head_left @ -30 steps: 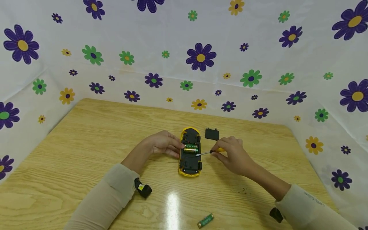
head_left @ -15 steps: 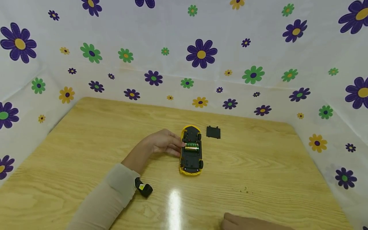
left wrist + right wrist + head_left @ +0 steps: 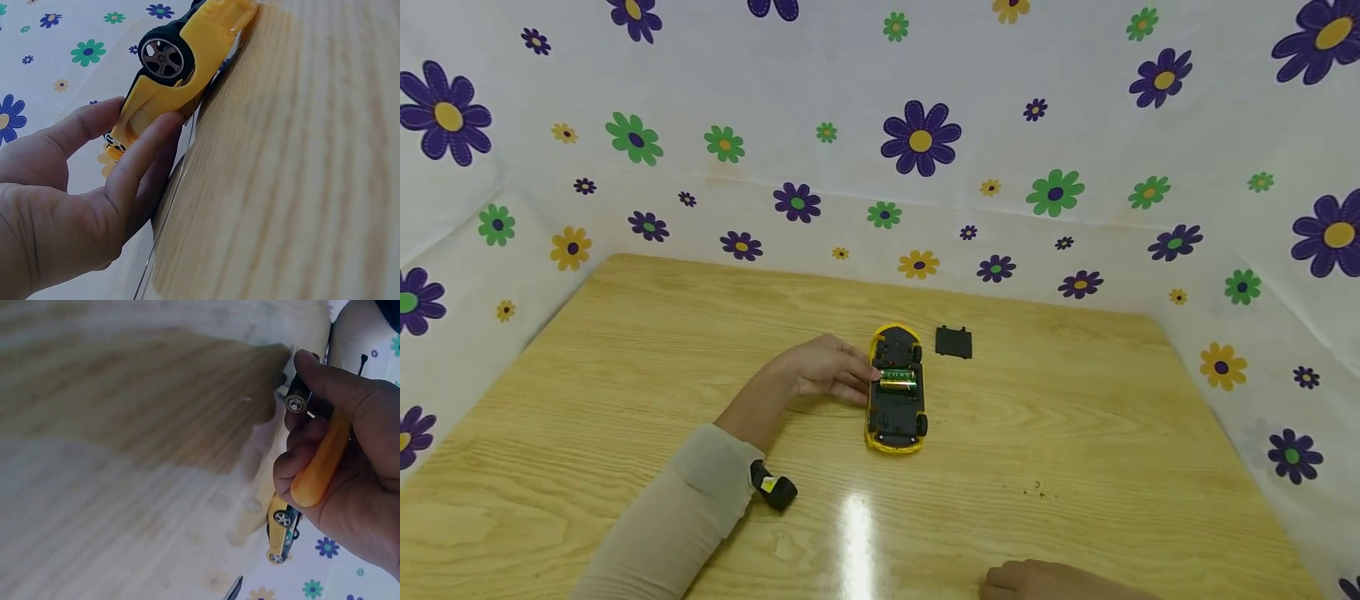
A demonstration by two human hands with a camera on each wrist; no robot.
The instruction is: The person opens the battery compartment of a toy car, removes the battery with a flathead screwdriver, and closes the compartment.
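A yellow toy car (image 3: 897,421) lies upside down on the table, its black underside facing up. Green batteries (image 3: 898,381) sit in its uncovered compartment. My left hand (image 3: 823,371) steadies the car by its left side, thumb on the upper edge and fingers against the yellow body (image 3: 169,94). At the bottom edge of the head view, my right hand (image 3: 1037,579) is partly cut off. The right wrist view shows it pinching a loose battery (image 3: 299,395) between thumb and finger, with an orange-handled screwdriver (image 3: 322,462) gripped in the same palm.
A black battery cover (image 3: 953,342) lies just right of the car's far end. Small dark specks (image 3: 1039,492) are scattered on the wooden table (image 3: 1120,417). A flowered cloth (image 3: 820,67) stands round the back and sides.
My right hand has drawn back from the car with the screwdriver to the table's near side, and has picked up the loose battery lying there. The left hand stays at the car.
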